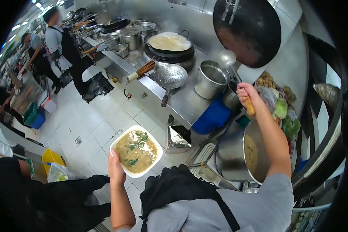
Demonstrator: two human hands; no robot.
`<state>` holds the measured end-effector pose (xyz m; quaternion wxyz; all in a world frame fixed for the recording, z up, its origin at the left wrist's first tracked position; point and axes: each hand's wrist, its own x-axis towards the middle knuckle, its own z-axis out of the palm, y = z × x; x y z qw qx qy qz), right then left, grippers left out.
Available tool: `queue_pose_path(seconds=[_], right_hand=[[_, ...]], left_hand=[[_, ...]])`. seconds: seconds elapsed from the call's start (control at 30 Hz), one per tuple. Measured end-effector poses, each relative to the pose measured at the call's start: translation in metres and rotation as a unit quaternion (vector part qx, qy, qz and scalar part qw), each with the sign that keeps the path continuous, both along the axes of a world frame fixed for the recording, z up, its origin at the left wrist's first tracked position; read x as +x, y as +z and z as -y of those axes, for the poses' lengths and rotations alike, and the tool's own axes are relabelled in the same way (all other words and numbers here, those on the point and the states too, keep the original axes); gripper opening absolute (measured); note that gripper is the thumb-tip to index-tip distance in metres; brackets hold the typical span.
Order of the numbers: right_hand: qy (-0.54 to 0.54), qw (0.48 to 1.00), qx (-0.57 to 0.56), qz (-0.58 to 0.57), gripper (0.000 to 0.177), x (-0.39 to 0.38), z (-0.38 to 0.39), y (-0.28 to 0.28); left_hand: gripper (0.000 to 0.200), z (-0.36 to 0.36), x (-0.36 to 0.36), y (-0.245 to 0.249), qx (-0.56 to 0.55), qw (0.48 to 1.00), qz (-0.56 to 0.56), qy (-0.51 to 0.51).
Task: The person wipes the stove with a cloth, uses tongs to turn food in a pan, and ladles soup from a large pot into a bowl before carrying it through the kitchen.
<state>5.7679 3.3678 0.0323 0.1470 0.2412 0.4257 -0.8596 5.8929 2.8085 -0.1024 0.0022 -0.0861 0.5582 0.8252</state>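
Observation:
My left hand (116,169) grips the edge of a white square bowl (157,159) of soup (137,152) with green leaves in it. The bowl is held out over the tiled floor. My right hand (246,95) is closed round the wooden handle of a ladle (226,58). The ladle's round metal head points up and away from me, above the rim of a steel pot (212,91) on the counter. Below my right forearm stands a large stockpot (230,158) with similar soup inside.
A wok (169,41) with pale, foamy liquid steams on the stove. A strainer (171,76) and a bamboo brush (141,71) lie near the counter's edge. A black wok (247,31) hangs ahead. Vegetables (280,110) are at right. A person (65,46) stands farther left; another's dark clothing is close at left.

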Motion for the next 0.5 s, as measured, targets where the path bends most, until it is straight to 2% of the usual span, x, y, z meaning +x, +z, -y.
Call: queue_pose_path(seconds=[0.03, 0.13, 0.2, 0.27, 0.3, 0.33, 0.4, 0.47, 0.5], right_hand=[[-0.002, 0.997, 0.058, 0.051, 0.02, -0.018, 0.0, -0.008], [0.03, 0.986, 0.123, 0.105, 0.017, -0.061, 0.007, -0.035], [0.055, 0.986, 0.121, 0.105, 0.016, -0.089, 0.002, -0.063], [-0.02, 0.998, 0.031, 0.051, 0.021, -0.122, -0.024, -0.113], [-0.084, 0.995, 0.038, 0.037, 0.031, -0.134, -0.031, -0.129], [-0.086, 0.995, 0.036, 0.036, 0.031, -0.131, -0.015, -0.118], [-0.143, 0.986, 0.065, -0.057, 0.055, -0.093, 0.034, -0.068], [-0.092, 0.993, 0.064, -0.048, 0.064, -0.073, 0.027, -0.045], [-0.071, 0.988, 0.122, -0.064, 0.062, -0.048, 0.032, -0.026]], left_hand=[[0.047, 0.0, 0.003, -0.001, -0.003, 1.0, 0.005, 0.016], [0.046, 0.004, 0.012, -0.002, -0.017, 0.999, 0.021, 0.042], [0.046, 0.007, 0.019, -0.001, -0.028, 0.998, 0.031, 0.05], [0.046, 0.005, 0.027, 0.004, -0.026, 0.997, 0.029, 0.062], [0.046, 0.007, 0.03, 0.003, -0.028, 0.997, 0.028, 0.063], [0.046, 0.009, 0.033, 0.001, -0.028, 0.997, 0.027, 0.071], [0.047, 0.017, 0.042, -0.003, -0.035, 0.997, 0.028, 0.06], [0.047, 0.023, 0.046, -0.006, -0.017, 0.998, 0.028, 0.058], [0.047, 0.026, 0.048, -0.006, -0.023, 0.998, 0.03, 0.041]])
